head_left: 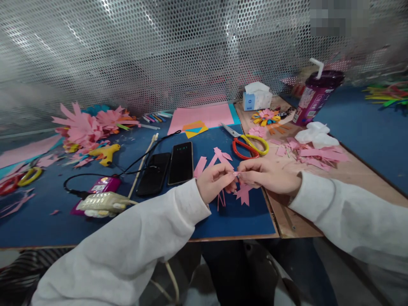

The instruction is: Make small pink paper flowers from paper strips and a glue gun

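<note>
My left hand (pixel 216 182) and my right hand (pixel 270 175) meet above the blue mat, fingertips pinched together. What sits between the fingertips is too small to make out. Right below my right fingers a pink paper piece (pixel 244 196) with notched ends shows; whether it is held or lies on the mat I cannot tell. Thin pink paper strips (pixel 221 199) show under my left hand, and wider pink strips (pixel 219 156) lie just beyond it. Scissors (pixel 244 143) with one red and one yellow handle rest open beyond my hands.
Two phones (pixel 180 163) and a power strip (pixel 102 203) with cables lie left. Farther left are a yellow glue gun (pixel 106 154) and a pile of pink paper flowers (pixel 86 127). Pink scraps (pixel 321 153), a tissue box (pixel 257 98) and a purple cup (pixel 315 100) stand right.
</note>
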Demonstrator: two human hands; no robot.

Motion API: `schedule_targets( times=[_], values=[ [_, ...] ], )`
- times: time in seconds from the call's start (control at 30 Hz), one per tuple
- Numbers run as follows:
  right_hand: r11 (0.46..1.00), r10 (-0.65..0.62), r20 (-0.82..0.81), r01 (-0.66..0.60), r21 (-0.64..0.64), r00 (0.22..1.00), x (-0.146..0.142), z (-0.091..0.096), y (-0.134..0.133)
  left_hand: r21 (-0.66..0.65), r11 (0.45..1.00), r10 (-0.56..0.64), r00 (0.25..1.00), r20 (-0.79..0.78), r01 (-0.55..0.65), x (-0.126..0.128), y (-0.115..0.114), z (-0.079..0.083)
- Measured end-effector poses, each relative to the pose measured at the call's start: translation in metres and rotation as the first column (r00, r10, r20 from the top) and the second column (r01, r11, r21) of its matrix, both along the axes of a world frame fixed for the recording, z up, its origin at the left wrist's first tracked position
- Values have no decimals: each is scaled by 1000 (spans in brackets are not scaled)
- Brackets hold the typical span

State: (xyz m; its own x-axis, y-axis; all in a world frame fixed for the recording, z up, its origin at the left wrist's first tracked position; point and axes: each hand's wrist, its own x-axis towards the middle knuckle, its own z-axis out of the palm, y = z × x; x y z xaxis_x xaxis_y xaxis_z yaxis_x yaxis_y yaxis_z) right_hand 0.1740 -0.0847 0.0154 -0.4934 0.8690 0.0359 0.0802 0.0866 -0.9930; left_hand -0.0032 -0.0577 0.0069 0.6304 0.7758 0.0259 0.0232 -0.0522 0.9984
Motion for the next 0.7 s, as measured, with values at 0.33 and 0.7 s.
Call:
schedule_targets(
  times=[0.33,0.7],
  values=[
    [1000,19,1,-19,-13,1000,1,-3,-1,22,999,-38,999,23,38,0,-2,0],
    [995,39,-3,-39,97,999,-1,3,-5,49,997,-62,998,1,62,-1,-3,3]
  ],
)
